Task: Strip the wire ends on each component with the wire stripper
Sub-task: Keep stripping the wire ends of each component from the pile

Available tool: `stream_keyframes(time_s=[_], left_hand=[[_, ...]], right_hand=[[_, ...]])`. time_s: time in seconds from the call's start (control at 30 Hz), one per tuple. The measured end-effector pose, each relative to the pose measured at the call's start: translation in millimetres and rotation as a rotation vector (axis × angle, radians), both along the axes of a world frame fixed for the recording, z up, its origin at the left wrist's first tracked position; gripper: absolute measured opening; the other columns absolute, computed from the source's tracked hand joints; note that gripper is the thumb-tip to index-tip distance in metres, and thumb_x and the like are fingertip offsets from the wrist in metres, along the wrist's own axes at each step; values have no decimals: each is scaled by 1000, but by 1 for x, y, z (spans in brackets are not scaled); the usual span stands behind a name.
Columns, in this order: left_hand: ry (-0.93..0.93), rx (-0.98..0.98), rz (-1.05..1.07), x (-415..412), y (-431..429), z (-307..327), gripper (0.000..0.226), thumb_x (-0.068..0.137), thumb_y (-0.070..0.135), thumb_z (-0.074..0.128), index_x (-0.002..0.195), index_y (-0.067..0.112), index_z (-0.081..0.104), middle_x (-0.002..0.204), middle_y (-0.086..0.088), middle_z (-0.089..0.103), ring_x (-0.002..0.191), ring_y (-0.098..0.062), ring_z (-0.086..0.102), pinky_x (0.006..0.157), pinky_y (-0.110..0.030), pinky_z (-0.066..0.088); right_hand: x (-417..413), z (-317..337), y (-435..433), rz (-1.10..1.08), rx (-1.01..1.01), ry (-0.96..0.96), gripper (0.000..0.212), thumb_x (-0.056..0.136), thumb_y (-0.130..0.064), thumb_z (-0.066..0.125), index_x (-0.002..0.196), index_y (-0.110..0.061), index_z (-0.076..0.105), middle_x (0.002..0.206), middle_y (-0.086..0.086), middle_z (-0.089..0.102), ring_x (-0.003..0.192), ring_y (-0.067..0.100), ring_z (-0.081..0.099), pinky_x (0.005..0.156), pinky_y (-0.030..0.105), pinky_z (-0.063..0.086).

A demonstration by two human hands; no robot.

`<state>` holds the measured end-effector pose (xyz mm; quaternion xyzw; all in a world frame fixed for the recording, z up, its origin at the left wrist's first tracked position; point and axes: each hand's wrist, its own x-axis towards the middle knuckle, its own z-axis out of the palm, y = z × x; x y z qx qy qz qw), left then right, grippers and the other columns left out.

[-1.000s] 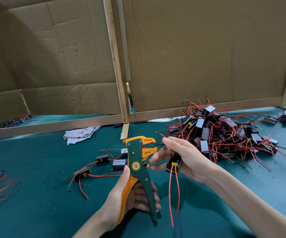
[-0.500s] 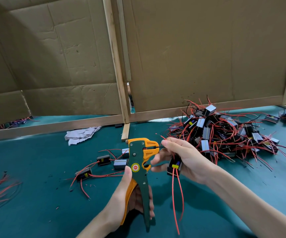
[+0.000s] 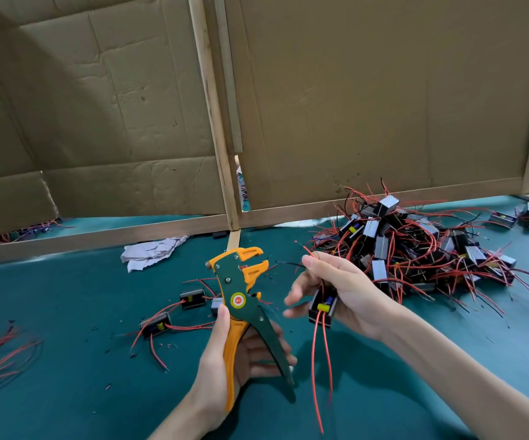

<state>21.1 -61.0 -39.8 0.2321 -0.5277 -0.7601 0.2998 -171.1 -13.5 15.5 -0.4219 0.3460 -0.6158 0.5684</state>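
The component (image 3: pixel 321 308) sits in the right hand (image 3: pixel 345 292), whose grip is clamped on it, two red wires hanging below. Its black wire, seated in the wire stripper (image 3: pixel 241 292) jaws half a second ago, is now withdrawn and apart; that end is probably stripped. The left hand (image 3: pixel 237 350) grips the handles, now spread. The unprocessed pile (image 3: pixel 415 246) lies far right on the desk (image 3: pixel 66 312).

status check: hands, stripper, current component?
Left hand grips wire stripper, handles spread, jaws open and empty. Right hand holds component, wires pinched in fingers, clear of the jaws. Nothing between them.
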Motion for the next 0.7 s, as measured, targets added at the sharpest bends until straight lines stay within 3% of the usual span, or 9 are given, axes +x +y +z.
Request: stream_keyframes(time_s=[0.17, 0.23, 0.3, 0.4, 0.47, 0.53, 0.63, 0.7], left_hand=[[41, -32, 116, 1, -7, 0, 83, 81, 66, 25, 93, -5, 66, 90, -33, 64, 82, -44, 66, 69, -44, 56], [44, -53, 164, 3, -11, 0, 82, 81, 66, 25, 90, -3, 67, 90, -32, 65, 83, -43, 67, 68, -43, 56], [54, -71, 215, 5, -16, -1, 81, 81, 66, 26, 89, -3, 68, 90, -32, 66, 82, -42, 68, 66, -41, 57], [81, -91, 285, 8, -21, -2, 80, 83, 65, 27, 91, -3, 68, 92, -32, 66, 83, -44, 68, 68, -44, 58], [92, -99, 321, 9, -24, -3, 81, 84, 65, 27, 94, -4, 67, 93, -33, 66, 85, -45, 67, 71, -46, 58], [106, -92, 353, 10, -26, -3, 82, 84, 65, 28, 96, -6, 66, 95, -33, 66, 86, -46, 67, 71, -45, 58], [128, -99, 395, 11, -30, -4, 83, 86, 65, 27, 97, -8, 64, 95, -33, 66, 86, -45, 67, 68, -42, 58], [131, -120, 425, 11, -33, -5, 83, 86, 65, 26, 97, -8, 64, 93, -31, 67, 85, -44, 68, 68, -42, 58]], right_hand=[[-7, 15, 2, -134, -9, 159, 23, 95, -29, 50, 86, -10, 40, 61, 15, 60, 57, 31, 64, 69, 53, 58], [-18, 30, -4, -260, -45, 217, 27, 101, -29, 43, 84, -8, 40, 59, 12, 59, 58, 33, 65, 63, 47, 57], [-39, 50, -15, -477, -131, 213, 32, 105, -28, 36, 82, -7, 39, 55, 8, 60, 58, 35, 63, 53, 35, 52], [-90, 79, -36, -949, -202, 270, 24, 107, -23, 32, 84, -17, 36, 57, -2, 62, 62, 22, 59, 63, 34, 48], [-130, 84, -51, -1158, -98, 414, 18, 106, -21, 33, 89, -21, 36, 76, 1, 65, 69, 16, 59, 69, 33, 45], [-166, 75, -62, -1163, 162, 602, 8, 104, -17, 36, 106, -12, 43, 107, 13, 65, 89, 22, 59, 77, 33, 42], [-187, 61, -68, -1125, 574, 783, 44, 96, -16, 43, 134, 6, 37, 142, 24, 41, 126, 35, 43, 95, 38, 36], [-172, 62, -67, -1304, 591, 838, 60, 92, -17, 46, 143, 8, 26, 155, 26, 17, 144, 38, 16, 115, 48, 18]])
